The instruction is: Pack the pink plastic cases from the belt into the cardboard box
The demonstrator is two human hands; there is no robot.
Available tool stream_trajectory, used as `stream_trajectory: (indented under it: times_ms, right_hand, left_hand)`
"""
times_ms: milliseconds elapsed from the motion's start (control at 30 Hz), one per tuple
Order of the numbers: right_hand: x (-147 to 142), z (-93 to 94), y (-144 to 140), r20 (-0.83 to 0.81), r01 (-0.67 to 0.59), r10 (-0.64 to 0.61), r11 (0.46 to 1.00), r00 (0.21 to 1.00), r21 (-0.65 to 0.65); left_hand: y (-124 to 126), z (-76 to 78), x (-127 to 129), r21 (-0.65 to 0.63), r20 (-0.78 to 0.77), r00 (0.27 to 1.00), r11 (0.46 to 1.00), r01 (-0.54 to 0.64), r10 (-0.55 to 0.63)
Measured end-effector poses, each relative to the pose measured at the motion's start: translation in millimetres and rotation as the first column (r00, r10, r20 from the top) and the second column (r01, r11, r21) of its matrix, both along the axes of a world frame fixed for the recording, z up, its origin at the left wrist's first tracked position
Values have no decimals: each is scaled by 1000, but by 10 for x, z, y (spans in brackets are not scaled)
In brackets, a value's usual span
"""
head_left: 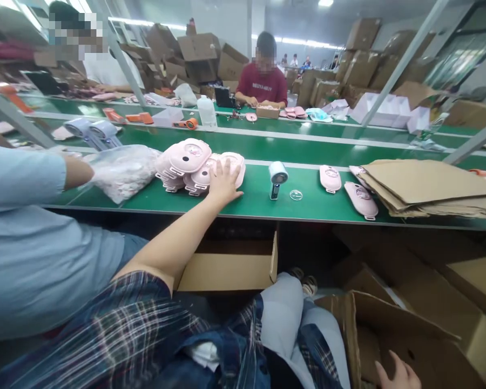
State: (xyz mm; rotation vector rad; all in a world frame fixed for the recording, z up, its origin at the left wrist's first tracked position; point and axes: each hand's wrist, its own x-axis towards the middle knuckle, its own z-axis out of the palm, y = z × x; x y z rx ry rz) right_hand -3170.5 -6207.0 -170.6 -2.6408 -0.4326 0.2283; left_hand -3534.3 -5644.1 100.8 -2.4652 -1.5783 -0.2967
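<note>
My left hand (223,183) rests with spread fingers on the right-hand pile of pink plastic cases (189,153), which are rounded and have slotted tabs. Low at the right, my right hand (399,373) is over an open cardboard box (354,324), fingers apart, with nothing visible in it; part of it lies outside the view. Right of the piles, a small light-blue handheld fan (278,174) stands upright on the green bench, and a clear ring-shaped piece (295,195) lies beside it. Farther right are more pink cases (330,179), one partly under cardboard.
Flat cardboard sheets (433,183) are stacked on the bench's right end. A bag of small parts (125,170) lies left, near a co-worker's blue sleeve (20,173). Another open carton (230,270) sits below the bench edge. A person in red (263,81) works opposite.
</note>
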Motion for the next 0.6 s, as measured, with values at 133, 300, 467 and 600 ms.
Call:
stream_trajectory:
  times_ms: [133,300,467,600]
  right_hand:
    - [-56,389,350,59,-163,161,986,985,27]
    - [-163,639,531,35,-234,232,971,972,46]
    - [-485,1087,1051,-212,-218,283,933,935,285]
    - [-1192,1739,2239,-209,-428,665,656,717,622]
  left_hand:
    - [-40,-87,30,14,-27,999,1000,25,-25]
    - [3,73,48,-5,9,999,999,31,-31]
    - [35,173,48,0,-63,997,999,38,-38]
    - [-20,101,10,7,-22,999,1000,29,-29]
